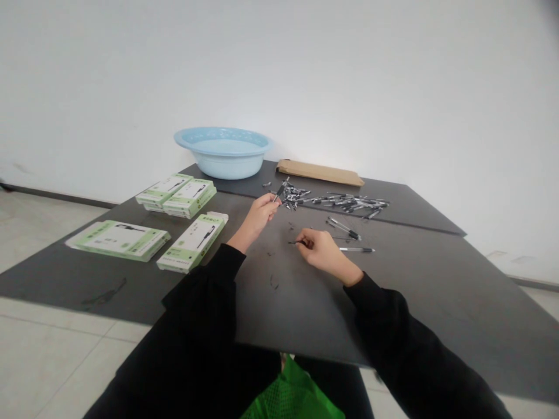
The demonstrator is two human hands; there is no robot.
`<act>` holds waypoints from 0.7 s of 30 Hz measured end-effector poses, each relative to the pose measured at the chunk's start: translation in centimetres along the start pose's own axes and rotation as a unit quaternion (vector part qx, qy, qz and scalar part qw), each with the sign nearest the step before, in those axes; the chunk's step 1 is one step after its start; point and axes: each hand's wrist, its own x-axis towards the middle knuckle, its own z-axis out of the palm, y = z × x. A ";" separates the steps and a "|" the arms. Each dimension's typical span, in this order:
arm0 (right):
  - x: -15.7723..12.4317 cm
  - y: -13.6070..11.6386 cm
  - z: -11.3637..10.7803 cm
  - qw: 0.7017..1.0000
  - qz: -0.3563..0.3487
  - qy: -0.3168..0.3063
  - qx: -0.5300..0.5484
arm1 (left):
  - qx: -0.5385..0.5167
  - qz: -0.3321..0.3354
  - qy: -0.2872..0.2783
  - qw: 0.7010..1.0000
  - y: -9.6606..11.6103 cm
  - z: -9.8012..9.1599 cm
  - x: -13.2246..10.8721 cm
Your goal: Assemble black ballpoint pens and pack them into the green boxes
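Observation:
My left hand (261,216) is closed on a pen (279,191) with a black grip, held tilted with its tip pointing up and away. Lower and to the right, my right hand (321,249) pinches a thin dark rod (292,242) that looks like a pen refill; the fingers hide part of it. Just beyond the right hand lie clear pens with black grips (345,228), and another clear pen (357,249) is beside its wrist. A heap of small black and clear pen parts (293,195) sits behind my left hand.
More pen parts (353,203) spread to the right on the dark table (419,291). At left are several green-and-white pen boxes (192,241), some stacked. Behind stand a light blue basin (229,163) and a long brown cardboard piece (318,171), near the white wall.

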 end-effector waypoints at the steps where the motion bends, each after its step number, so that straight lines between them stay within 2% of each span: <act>1: 0.0 0.0 0.1 1.000 0.006 -0.003 0.008 | 0.005 0.001 0.001 1.000 0.0 0.1 0.0; 3: 0.0 0.1 0.1 0.999 0.016 -0.020 0.029 | 0.031 -0.007 -0.013 0.999 -0.1 0.3 -0.1; 5: 0.2 0.2 -0.2 0.997 0.035 -0.013 0.074 | 0.072 -0.034 -0.067 0.995 -0.1 0.5 -0.3; 8: 0.7 0.5 -1.6 0.980 0.075 0.043 0.180 | 0.115 -0.062 -0.171 0.977 -0.3 1.1 -0.7; 11: 0.9 0.8 -3.0 0.957 0.106 0.085 0.255 | 0.120 -0.050 -0.228 0.965 -0.7 1.6 -0.9; 15: 1.0 1.2 -3.5 0.937 0.139 0.095 0.306 | 0.144 -0.020 -0.241 0.960 -1.1 2.0 -0.9; 18: 1.1 1.4 -3.3 0.930 0.141 0.087 0.329 | 0.177 0.003 -0.238 0.955 -0.9 2.3 -1.2; 21: 1.2 1.7 -3.1 0.910 0.138 0.073 0.384 | 0.192 0.028 -0.247 0.949 -0.5 2.8 -1.6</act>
